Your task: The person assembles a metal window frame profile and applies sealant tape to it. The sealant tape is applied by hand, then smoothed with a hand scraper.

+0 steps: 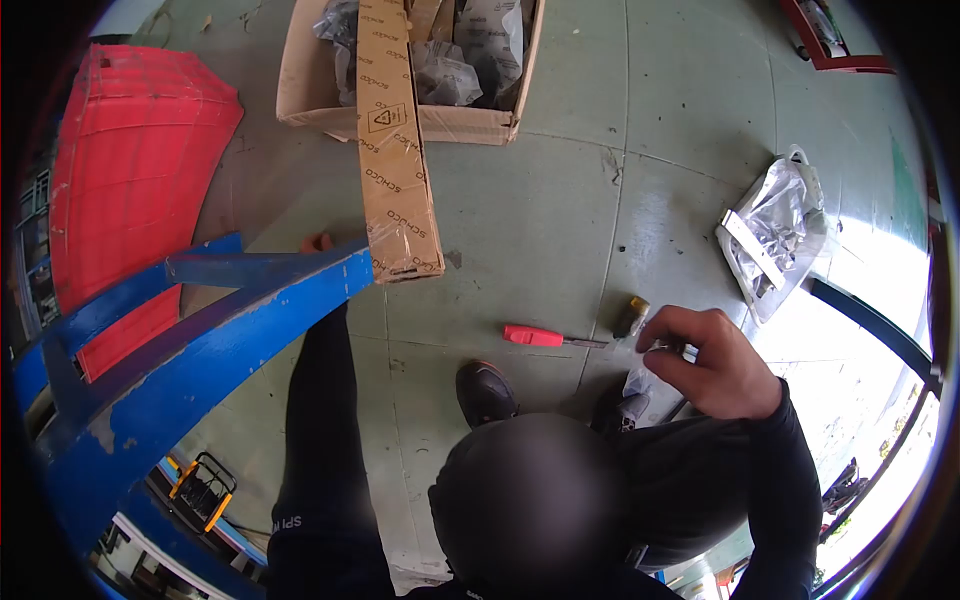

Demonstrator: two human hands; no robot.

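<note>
My right hand is closed in a pinch on a small clear plastic bag, which hangs below the fingertips. Something small and shiny shows at the thumb. Just left of that hand, a screwdriver with a red handle lies on the floor, its shaft pointing toward the bag. A short yellow and dark cylindrical object is beside the fingers. My left arm reaches forward under a blue metal beam. Only a bit of my left hand shows past the beam, near the long cardboard box; its fingers are mostly hidden.
A long Schüco cardboard box rests across an open carton holding plastic-wrapped parts. Red sheeting is at the left. At the right lies a plastic bag of metal parts. My shoe stands on the green floor.
</note>
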